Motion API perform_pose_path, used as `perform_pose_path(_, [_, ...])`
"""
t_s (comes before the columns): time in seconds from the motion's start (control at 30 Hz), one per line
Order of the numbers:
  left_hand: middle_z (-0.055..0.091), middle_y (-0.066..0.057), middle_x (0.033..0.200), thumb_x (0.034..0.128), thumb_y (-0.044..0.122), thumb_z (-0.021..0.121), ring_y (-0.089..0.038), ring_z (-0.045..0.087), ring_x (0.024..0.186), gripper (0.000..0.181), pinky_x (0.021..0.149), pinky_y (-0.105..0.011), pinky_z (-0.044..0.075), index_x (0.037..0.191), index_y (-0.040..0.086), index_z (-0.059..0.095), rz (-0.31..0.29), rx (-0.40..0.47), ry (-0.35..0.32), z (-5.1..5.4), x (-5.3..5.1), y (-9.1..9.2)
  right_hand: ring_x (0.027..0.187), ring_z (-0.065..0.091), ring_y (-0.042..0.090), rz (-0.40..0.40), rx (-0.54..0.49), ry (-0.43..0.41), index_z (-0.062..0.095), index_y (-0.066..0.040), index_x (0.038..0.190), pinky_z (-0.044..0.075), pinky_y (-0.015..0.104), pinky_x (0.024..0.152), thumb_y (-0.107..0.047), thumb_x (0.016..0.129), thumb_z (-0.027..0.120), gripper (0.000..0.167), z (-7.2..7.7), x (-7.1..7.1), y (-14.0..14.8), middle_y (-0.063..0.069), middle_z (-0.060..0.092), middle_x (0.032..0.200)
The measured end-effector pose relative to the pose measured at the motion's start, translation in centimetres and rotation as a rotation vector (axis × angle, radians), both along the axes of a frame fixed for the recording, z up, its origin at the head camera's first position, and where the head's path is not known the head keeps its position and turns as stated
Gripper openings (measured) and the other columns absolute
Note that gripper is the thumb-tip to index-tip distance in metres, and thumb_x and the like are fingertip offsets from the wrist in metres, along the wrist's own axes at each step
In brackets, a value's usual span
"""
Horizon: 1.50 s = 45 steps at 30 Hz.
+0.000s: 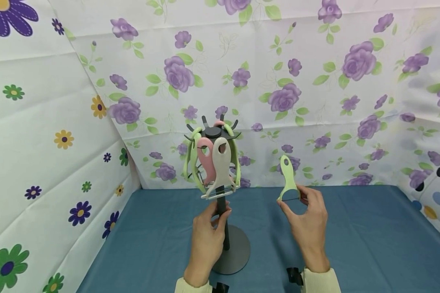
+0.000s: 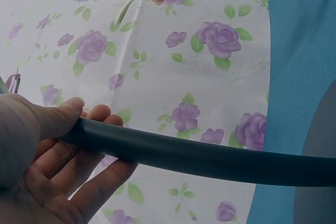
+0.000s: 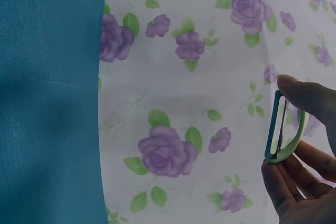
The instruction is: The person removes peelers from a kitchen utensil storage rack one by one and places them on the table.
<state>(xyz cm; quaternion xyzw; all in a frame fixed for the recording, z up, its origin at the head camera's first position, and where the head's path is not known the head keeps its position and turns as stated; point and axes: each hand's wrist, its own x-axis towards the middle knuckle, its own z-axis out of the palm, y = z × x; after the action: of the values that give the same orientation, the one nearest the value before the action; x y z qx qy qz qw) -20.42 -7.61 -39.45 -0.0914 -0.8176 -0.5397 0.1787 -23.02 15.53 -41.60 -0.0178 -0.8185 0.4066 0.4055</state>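
Smooth plastic on the green peeler (image 1: 288, 176) here, a thin metal-looking blade (image 3: 282, 129) crossing it, and similar smooth plastic on the hanging peelers (image 1: 221, 162)! The dark pole (image 2: 210, 153) looks smooth with a soft sheen, its base (image 1: 238, 253) flat matt; there's dull blue cloth (image 1: 150, 244) below, creased floral sheet (image 1: 223, 49), fabric or plastic unclear, behind.

This is a small makeshift booth, walled with printed sheets: a purple-rose backdrop (image 1: 256, 81) fills the upper frame, a daisy-patterned sheet (image 1: 51, 162) closes the left, and a dotted sheet (image 1: 438, 198) edges in at the far right. Along the lower frame runs a bench (image 1: 370, 240) under plain blue cloth (image 1: 143, 240). Vegetable peelers (image 1: 221, 162) on a dark stand (image 1: 238, 249) at centre are kitchenware, but whether a home, kitchen or studio surrounds the booth cannot be told.
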Motion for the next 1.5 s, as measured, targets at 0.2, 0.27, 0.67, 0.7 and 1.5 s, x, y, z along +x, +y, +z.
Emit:
perform_pose_path(0.2, [0.077, -0.005, 0.107, 0.1001, 0.015, 0.066, -0.017, 0.074, 0.105, 0.017, 0.088, -0.033, 0.064, 0.117, 0.017, 0.071, -0.003, 0.003, 0.011, 0.0, -0.1, 0.0, 0.1, 0.06, 0.033, 0.007, -0.001, 0.014, 0.065, -0.002, 0.129, 0.054, 0.048, 0.092, -0.008, 0.072, 0.094, 0.064, -0.3, -0.1, 0.1, 0.023, 0.062, 0.115])
perform_pose_path(0.27, [0.077, -0.005, 0.107, 0.1, 0.015, 0.066, -0.017, 0.075, 0.105, 0.017, 0.088, -0.033, 0.064, 0.116, 0.017, 0.071, -0.002, 0.002, 0.014, 0.0, -0.1, 0.0, 0.1, 0.06, 0.033, 0.008, -0.001, 0.016, 0.065, -0.001, 0.129, 0.054, 0.047, 0.092, -0.008, 0.072, 0.094, 0.064, -0.4, -0.1, 0.1, 0.023, 0.062, 0.115])
perform_pose_path(0.67, [0.077, -0.002, 0.106, 0.0996, 0.015, 0.067, -0.017, 0.075, 0.105, 0.016, 0.087, -0.034, 0.064, 0.115, 0.018, 0.071, 0.002, -0.003, 0.026, -0.2, -0.1, -0.1, 0.101, 0.06, 0.033, 0.011, -0.006, -0.003, 0.065, -0.001, 0.128, 0.055, 0.048, 0.092, -0.007, 0.072, 0.094, 0.064, -0.9, -0.3, 0.0, 0.021, 0.061, 0.116])
perform_pose_path(0.7, [0.077, -0.002, 0.106, 0.0997, 0.015, 0.067, -0.017, 0.074, 0.105, 0.016, 0.087, -0.034, 0.064, 0.115, 0.018, 0.071, 0.002, -0.003, 0.025, -0.2, -0.1, -0.1, 0.101, 0.06, 0.033, 0.011, -0.006, -0.006, 0.065, -0.001, 0.128, 0.055, 0.048, 0.093, -0.007, 0.072, 0.094, 0.064, -0.9, -0.4, 0.0, 0.021, 0.061, 0.116])
perform_pose_path(1.5, [0.077, -0.001, 0.106, 0.1, 0.016, 0.067, -0.016, 0.074, 0.105, 0.016, 0.088, -0.033, 0.064, 0.116, 0.018, 0.071, 0.001, -0.011, 0.019, -0.2, 0.0, 0.0, 0.099, 0.059, 0.034, 0.011, 0.002, -0.02, 0.065, 0.0, 0.126, 0.056, 0.052, 0.091, -0.007, 0.071, 0.094, 0.062, -1.9, -0.7, 0.1, 0.023, 0.06, 0.115])
